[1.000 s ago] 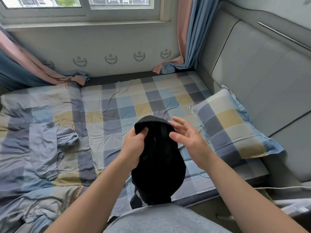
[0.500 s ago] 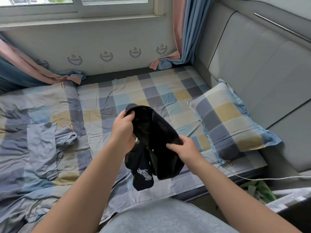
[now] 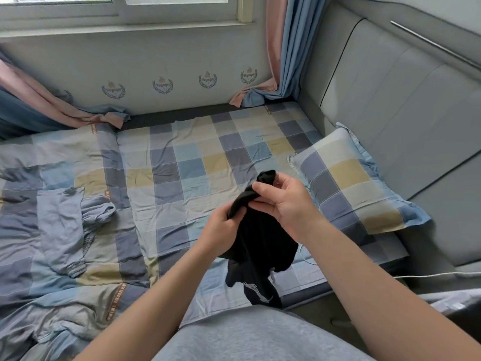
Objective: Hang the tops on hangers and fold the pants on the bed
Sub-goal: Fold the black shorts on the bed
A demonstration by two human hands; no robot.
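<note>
**While both hands clutch it, a black garment hangs above the near edge of the bed**

Where the view begins, at its bottom edge, a grey-clad torso fills the foreground; two bare forearms reach out from either side of it over the near edge of the bed. The left hand grips the bunched black garment from the left, fingers curled into the cloth; the right hand, just above and to the right, pinches an upper fold between thumb and fingers, with the top of the fabric sticking up past its fingertips. The two hands are close together, both closed on the cloth.

The garment is held in the air above the near right part of the bed, its bulk hanging below the hands; a white printed logo shows on the lowest part. Whether it is a top or a pair of pants cannot be told from its crumpled shape.

The bed carries a checked sheet in blue, grey and yellow squares. On its left side a grey-blue garment lies spread and wrinkled, well apart from the hands. To the right a checked pillow rests against the grey padded headboard; a thin white cable runs along the near right beside the mattress.

Beyond the bed, a pale wall with small wreath emblems stands under the window; pink and blue curtains hang at both sides, their ends pooling at the far edge of the bed.
</note>
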